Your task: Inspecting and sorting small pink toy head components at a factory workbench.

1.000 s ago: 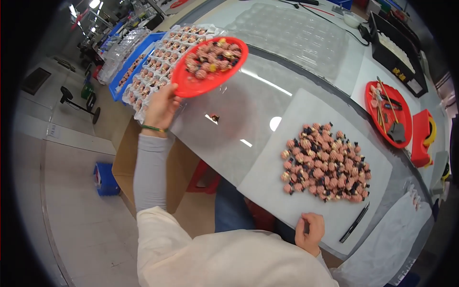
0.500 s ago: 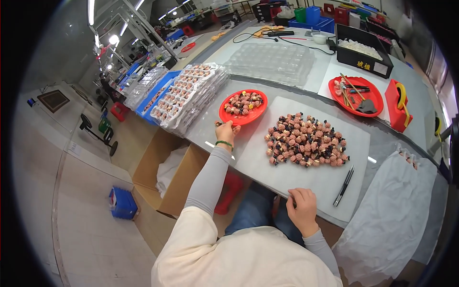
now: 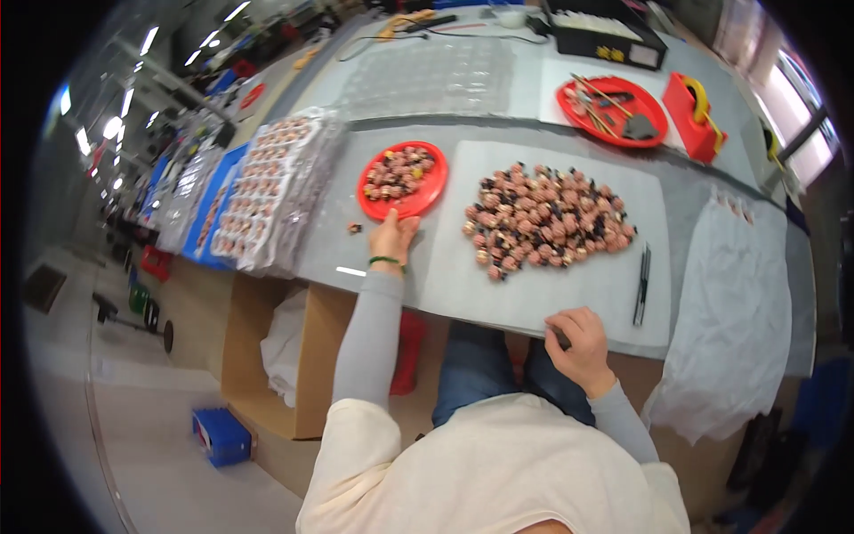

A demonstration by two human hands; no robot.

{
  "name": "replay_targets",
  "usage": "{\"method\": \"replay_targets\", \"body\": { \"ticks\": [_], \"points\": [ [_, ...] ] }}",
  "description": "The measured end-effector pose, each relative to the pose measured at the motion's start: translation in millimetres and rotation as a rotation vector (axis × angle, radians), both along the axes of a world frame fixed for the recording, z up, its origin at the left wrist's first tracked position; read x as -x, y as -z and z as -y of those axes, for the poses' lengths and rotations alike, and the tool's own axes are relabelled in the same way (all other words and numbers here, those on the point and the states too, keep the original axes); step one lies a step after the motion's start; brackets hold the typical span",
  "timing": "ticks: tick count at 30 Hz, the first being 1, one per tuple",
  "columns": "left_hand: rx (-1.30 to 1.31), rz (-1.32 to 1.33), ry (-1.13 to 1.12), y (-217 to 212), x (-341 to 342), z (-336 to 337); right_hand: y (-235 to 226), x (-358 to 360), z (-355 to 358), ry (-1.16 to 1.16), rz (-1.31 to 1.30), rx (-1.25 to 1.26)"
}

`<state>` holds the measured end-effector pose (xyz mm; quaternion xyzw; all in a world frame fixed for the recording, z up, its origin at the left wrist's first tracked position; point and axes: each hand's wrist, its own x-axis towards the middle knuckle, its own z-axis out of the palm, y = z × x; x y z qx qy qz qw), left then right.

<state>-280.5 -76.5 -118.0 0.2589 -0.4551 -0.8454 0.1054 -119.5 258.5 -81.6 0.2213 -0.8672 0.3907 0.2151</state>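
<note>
My left hand point(image 3: 391, 240), wearing a green bracelet, closes at the near rim of a red plate point(image 3: 433, 190). The plate holds several small pink beaded pieces with dark and gold parts. One similar loose piece point(image 3: 355, 229) lies on the table just left of that hand. My right hand point(image 3: 583, 349) is curled at the table's front edge; something dark shows between thumb and fingers, too small to name. Between and beyond my hands, a big heap of the same pink pieces point(image 3: 547, 218) covers the middle of a white foam sheet point(image 3: 534, 298). A dark pen point(image 3: 642, 285) lies at the sheet's right.
Stacked clear trays of pieces point(image 3: 276, 191) stand at left, above an open cardboard box point(image 3: 307, 356). Empty clear trays point(image 3: 427, 78) lie behind. A red tool dish point(image 3: 654, 120), a red holder point(image 3: 692, 116) and a black bin point(image 3: 614, 37) are far right; white cloth point(image 3: 734, 311) drapes the right edge.
The whole view has shifted and tilted with my head. My left hand has moved slightly right along the plate's rim, leaving the loose piece in plain sight. My right hand stays at the table edge.
</note>
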Motion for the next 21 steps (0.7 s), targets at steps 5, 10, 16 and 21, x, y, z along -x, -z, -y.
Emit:
{"method": "replay_targets", "body": {
  "ticks": [5, 10, 16, 21],
  "points": [
    [0.309, 0.081, 0.224, -55.5, -60.6, -57.6, 3.5, 4.2, -5.6, 0.045, 0.016, -0.014],
    [0.515, -0.146, 0.434, -52.9, -102.1, -111.4, 3.2, 3.1, -8.9, 0.035, 0.156, 0.13],
    [0.459, -0.297, 0.674, -43.9, -111.6, -162.8, -23.2, 21.3, -46.6, 0.444, -0.02, -0.092],
    [0.448, -0.328, 0.774, -38.9, -105.5, -197.8, -2.6, 26.7, -79.5, 0.611, 0.075, -0.128]
  ]
}}
